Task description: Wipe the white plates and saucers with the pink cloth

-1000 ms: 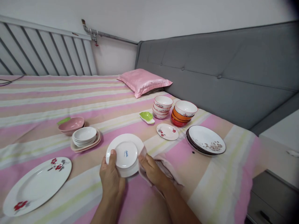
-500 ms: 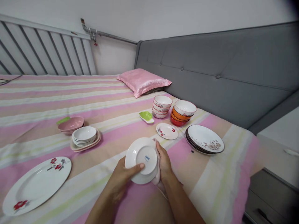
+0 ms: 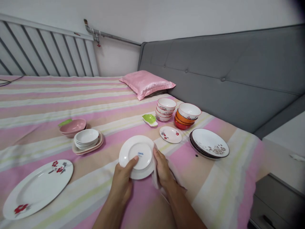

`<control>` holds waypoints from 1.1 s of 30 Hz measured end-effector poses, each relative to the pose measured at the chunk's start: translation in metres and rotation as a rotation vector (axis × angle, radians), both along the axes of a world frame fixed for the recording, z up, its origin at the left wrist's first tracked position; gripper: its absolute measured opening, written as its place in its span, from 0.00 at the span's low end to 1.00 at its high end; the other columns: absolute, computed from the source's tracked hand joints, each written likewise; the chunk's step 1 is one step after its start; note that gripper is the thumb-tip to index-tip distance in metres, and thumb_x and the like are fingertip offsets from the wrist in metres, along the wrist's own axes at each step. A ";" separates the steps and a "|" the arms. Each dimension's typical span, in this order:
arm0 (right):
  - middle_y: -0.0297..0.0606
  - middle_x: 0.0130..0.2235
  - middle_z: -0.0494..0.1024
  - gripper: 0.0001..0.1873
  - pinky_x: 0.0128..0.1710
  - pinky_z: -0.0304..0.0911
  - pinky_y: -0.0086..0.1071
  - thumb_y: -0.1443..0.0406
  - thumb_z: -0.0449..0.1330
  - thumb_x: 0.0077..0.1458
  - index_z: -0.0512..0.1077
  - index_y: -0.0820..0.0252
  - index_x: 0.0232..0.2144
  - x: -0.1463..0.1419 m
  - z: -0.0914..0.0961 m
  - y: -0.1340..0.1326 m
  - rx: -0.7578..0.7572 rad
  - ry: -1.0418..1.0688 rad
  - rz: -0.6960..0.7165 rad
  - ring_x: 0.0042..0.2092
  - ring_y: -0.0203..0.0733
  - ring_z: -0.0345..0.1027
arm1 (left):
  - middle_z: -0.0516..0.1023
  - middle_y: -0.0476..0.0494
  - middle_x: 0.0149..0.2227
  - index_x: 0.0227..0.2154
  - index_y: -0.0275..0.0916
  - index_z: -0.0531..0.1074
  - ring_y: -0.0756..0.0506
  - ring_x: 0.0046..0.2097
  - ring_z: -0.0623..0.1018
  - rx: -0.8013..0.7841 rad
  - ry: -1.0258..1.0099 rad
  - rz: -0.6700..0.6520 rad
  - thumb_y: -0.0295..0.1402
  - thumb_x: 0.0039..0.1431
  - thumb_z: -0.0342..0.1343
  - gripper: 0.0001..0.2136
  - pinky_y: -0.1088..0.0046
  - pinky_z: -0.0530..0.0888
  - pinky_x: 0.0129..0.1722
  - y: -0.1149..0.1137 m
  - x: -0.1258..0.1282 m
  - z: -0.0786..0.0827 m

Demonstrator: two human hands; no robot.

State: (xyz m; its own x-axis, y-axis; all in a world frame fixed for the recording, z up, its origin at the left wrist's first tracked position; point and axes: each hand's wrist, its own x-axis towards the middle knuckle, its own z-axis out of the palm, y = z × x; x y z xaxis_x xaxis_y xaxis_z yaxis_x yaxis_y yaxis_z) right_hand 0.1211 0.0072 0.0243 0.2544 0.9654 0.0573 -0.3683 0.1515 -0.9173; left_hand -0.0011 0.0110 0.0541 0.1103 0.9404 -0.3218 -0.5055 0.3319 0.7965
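A small white plate (image 3: 145, 171) is held with its underside up, a blue mark at its centre. My left hand (image 3: 124, 178) grips its left edge, the thumb lying across the foot ring. On the right edge, my right hand (image 3: 164, 168) is closed on a pale pink cloth (image 3: 155, 175) that wraps the rim. Just beyond lies a small oval plate (image 3: 170, 135) with red flowers. Near it are a green leaf-shaped dish (image 3: 150, 119), stacked patterned bowls (image 3: 166, 106) and another stack with orange and red bowls (image 3: 186, 117).
Dark-rimmed plates (image 3: 209, 143) are stacked at the right, near the bed's edge. To the left sit a large oval platter (image 3: 38, 190), small white bowls (image 3: 86, 138) on a tray-like dish, and pink dishes (image 3: 72, 127). A pink pillow (image 3: 147, 83) rests by the grey headboard (image 3: 214, 63).
The plate has moved a little left and away from me, turning slightly in both hands. The cloth now shows more along its right edge. The other dishes have stayed put.
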 end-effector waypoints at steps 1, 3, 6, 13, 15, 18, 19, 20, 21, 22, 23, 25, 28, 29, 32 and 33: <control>0.39 0.44 0.76 0.19 0.49 0.60 0.36 0.54 0.52 0.57 0.73 0.59 0.43 -0.001 0.000 -0.001 0.008 -0.017 0.012 0.46 0.43 0.68 | 0.80 0.38 0.39 0.44 0.32 0.73 0.41 0.41 0.78 -0.003 -0.012 0.027 0.27 0.43 0.65 0.21 0.69 0.76 0.40 0.001 0.000 0.000; 0.38 0.45 0.76 0.18 0.50 0.59 0.35 0.54 0.53 0.56 0.71 0.57 0.44 -0.003 -0.001 -0.002 0.004 -0.033 -0.005 0.46 0.42 0.68 | 0.79 0.38 0.40 0.45 0.34 0.72 0.41 0.42 0.78 -0.007 -0.038 0.048 0.25 0.44 0.64 0.22 0.70 0.76 0.41 0.002 0.001 0.001; 0.37 0.45 0.75 0.17 0.47 0.61 0.34 0.56 0.56 0.54 0.68 0.54 0.45 -0.002 -0.003 -0.003 -0.003 -0.061 -0.089 0.45 0.41 0.68 | 0.79 0.39 0.41 0.46 0.35 0.71 0.41 0.43 0.78 -0.019 -0.065 0.051 0.24 0.45 0.63 0.22 0.69 0.76 0.41 0.003 0.002 0.001; 0.40 0.49 0.72 0.20 0.50 0.58 0.35 0.60 0.58 0.52 0.67 0.57 0.48 0.005 -0.005 -0.001 0.061 -0.220 -0.227 0.50 0.43 0.65 | 0.79 0.38 0.41 0.45 0.34 0.72 0.41 0.43 0.78 -0.033 -0.042 0.090 0.23 0.46 0.62 0.20 0.68 0.76 0.42 0.005 0.001 0.000; 0.41 0.46 0.73 0.18 0.47 0.60 0.35 0.61 0.58 0.52 0.69 0.58 0.46 0.007 -0.005 -0.001 0.065 -0.318 -0.267 0.48 0.44 0.66 | 0.79 0.38 0.41 0.44 0.34 0.73 0.40 0.43 0.78 -0.022 -0.029 0.093 0.23 0.46 0.63 0.19 0.68 0.76 0.42 0.005 0.000 0.001; 0.41 0.44 0.72 0.13 0.44 0.60 0.34 0.62 0.59 0.51 0.73 0.58 0.41 0.008 -0.004 -0.002 0.107 -0.471 -0.382 0.46 0.43 0.65 | 0.79 0.37 0.40 0.43 0.33 0.73 0.40 0.43 0.78 -0.013 -0.006 0.102 0.24 0.46 0.63 0.18 0.68 0.77 0.42 0.004 0.001 0.001; 0.41 0.44 0.71 0.12 0.44 0.60 0.34 0.63 0.60 0.50 0.74 0.57 0.38 0.008 -0.003 -0.002 0.120 -0.498 -0.422 0.46 0.43 0.64 | 0.79 0.38 0.40 0.43 0.33 0.73 0.41 0.43 0.78 -0.010 0.002 0.104 0.24 0.46 0.63 0.18 0.68 0.77 0.41 0.004 0.001 0.002; 0.40 0.43 0.71 0.10 0.43 0.60 0.33 0.63 0.60 0.50 0.75 0.57 0.37 0.009 -0.002 -0.002 0.125 -0.511 -0.457 0.46 0.43 0.64 | 0.79 0.38 0.40 0.43 0.33 0.73 0.41 0.43 0.78 -0.007 0.007 0.106 0.24 0.46 0.63 0.18 0.68 0.77 0.41 0.003 0.001 0.002; 0.40 0.42 0.71 0.09 0.43 0.60 0.33 0.63 0.60 0.50 0.75 0.57 0.35 0.009 -0.002 -0.002 0.124 -0.516 -0.485 0.45 0.42 0.64 | 0.79 0.38 0.40 0.43 0.33 0.73 0.41 0.43 0.78 -0.002 0.011 0.106 0.24 0.46 0.63 0.18 0.68 0.76 0.41 0.003 0.002 0.002; 0.39 0.40 0.70 0.09 0.42 0.60 0.32 0.63 0.59 0.51 0.75 0.57 0.35 0.009 -0.002 -0.003 0.119 -0.516 -0.506 0.43 0.42 0.64 | 0.79 0.38 0.40 0.43 0.33 0.73 0.41 0.43 0.78 0.002 0.013 0.107 0.25 0.46 0.63 0.18 0.68 0.76 0.42 0.003 0.002 0.001; 0.39 0.39 0.70 0.09 0.42 0.60 0.32 0.63 0.58 0.52 0.75 0.57 0.35 0.009 -0.001 -0.003 0.114 -0.516 -0.519 0.43 0.41 0.64 | 0.79 0.38 0.40 0.43 0.33 0.73 0.40 0.43 0.78 0.005 0.016 0.108 0.25 0.46 0.64 0.18 0.68 0.76 0.42 0.003 0.002 0.001; 0.38 0.37 0.71 0.11 0.43 0.59 0.32 0.62 0.55 0.55 0.75 0.57 0.37 0.009 -0.001 -0.003 0.107 -0.514 -0.527 0.42 0.41 0.65 | 0.79 0.38 0.40 0.43 0.33 0.73 0.40 0.44 0.78 0.007 0.019 0.114 0.26 0.45 0.64 0.19 0.68 0.76 0.42 0.004 0.001 0.000; 0.38 0.36 0.72 0.13 0.43 0.59 0.32 0.61 0.53 0.56 0.75 0.58 0.38 0.010 -0.002 -0.002 0.096 -0.508 -0.528 0.41 0.40 0.65 | 0.79 0.38 0.40 0.44 0.33 0.73 0.40 0.44 0.77 0.009 0.023 0.124 0.27 0.45 0.64 0.19 0.67 0.76 0.43 0.005 -0.001 -0.001; 0.38 0.35 0.72 0.13 0.42 0.59 0.32 0.60 0.53 0.56 0.75 0.58 0.38 0.011 -0.002 -0.002 0.090 -0.508 -0.537 0.40 0.40 0.65 | 0.79 0.38 0.40 0.44 0.33 0.73 0.40 0.44 0.77 0.009 0.024 0.129 0.27 0.46 0.64 0.19 0.68 0.76 0.43 0.005 -0.002 -0.001; 0.38 0.34 0.72 0.14 0.40 0.60 0.32 0.60 0.54 0.55 0.75 0.59 0.37 0.013 -0.004 -0.002 0.068 -0.511 -0.594 0.39 0.40 0.66 | 0.79 0.39 0.40 0.45 0.34 0.73 0.41 0.44 0.77 -0.001 0.023 0.150 0.25 0.47 0.63 0.19 0.68 0.76 0.43 0.006 -0.002 0.002; 0.39 0.35 0.72 0.14 0.40 0.61 0.33 0.60 0.54 0.55 0.75 0.61 0.37 0.014 -0.006 -0.002 0.058 -0.509 -0.620 0.39 0.40 0.66 | 0.79 0.38 0.41 0.45 0.34 0.72 0.41 0.44 0.77 -0.004 0.019 0.160 0.24 0.48 0.62 0.18 0.68 0.76 0.43 0.006 -0.002 0.003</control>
